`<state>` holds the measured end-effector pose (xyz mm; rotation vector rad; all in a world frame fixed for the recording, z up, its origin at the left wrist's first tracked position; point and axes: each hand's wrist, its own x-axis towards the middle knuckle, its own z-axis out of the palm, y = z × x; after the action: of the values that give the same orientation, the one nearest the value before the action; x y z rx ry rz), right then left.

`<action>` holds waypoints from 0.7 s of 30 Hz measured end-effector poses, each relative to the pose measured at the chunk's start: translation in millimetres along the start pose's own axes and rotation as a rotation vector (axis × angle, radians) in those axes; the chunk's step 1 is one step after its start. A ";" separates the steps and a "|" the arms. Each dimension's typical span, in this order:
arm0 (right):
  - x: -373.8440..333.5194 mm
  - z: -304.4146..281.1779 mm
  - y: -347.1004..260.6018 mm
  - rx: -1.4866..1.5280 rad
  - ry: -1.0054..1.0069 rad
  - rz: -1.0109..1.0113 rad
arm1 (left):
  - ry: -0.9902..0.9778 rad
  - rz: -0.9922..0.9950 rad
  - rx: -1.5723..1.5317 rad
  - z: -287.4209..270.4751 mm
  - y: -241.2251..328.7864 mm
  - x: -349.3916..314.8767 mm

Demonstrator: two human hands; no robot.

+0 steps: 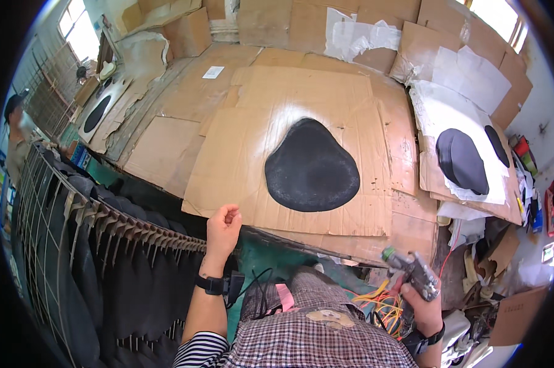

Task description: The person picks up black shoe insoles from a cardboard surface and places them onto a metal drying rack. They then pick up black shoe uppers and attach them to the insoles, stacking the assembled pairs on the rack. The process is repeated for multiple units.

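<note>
Left hand (223, 228): raised from the lower edge, fingers curled into a loose empty fist at the near edge of the cardboard sheet (326, 110) covering the counter; right hand (421, 300): low at the right, closed around a spray gun (412, 270) with its nozzle tilted up and left. Black rounded pad (312, 167): flat on the cardboard, beyond and between both hands, nothing in the way; wire rack (105, 214) of dark pieces left of the left hand, further dark pads (464, 161) on white paper beyond the right hand. Hose and clutter by the right hand are hard to make out.

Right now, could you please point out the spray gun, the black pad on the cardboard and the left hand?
spray gun (415, 272), head view, its metal body.
black pad (312, 167), head view, its middle.
left hand (223, 230), head view, its back.
</note>
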<state>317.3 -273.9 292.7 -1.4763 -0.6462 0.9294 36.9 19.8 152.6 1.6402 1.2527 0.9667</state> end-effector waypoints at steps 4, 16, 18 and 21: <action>2.8 1.4 -6.5 -0.117 0.212 -0.050 | -0.019 -0.035 0.007 -5.0 -15.7 2.6; -31.6 -4.4 -5.6 -0.165 0.022 0.114 | -0.041 0.001 0.045 9.0 -66.0 12.4; -21.8 10.6 -7.3 -0.127 0.024 0.128 | -0.063 -0.030 0.046 12.7 -53.1 9.3; 1.5 25.0 -3.0 -0.012 0.134 -0.021 | -0.060 -0.037 0.053 17.3 -48.7 6.0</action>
<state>297.5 -258.7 296.3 -1.5248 -0.5692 0.8043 38.0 30.2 101.6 1.6690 1.2730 0.8626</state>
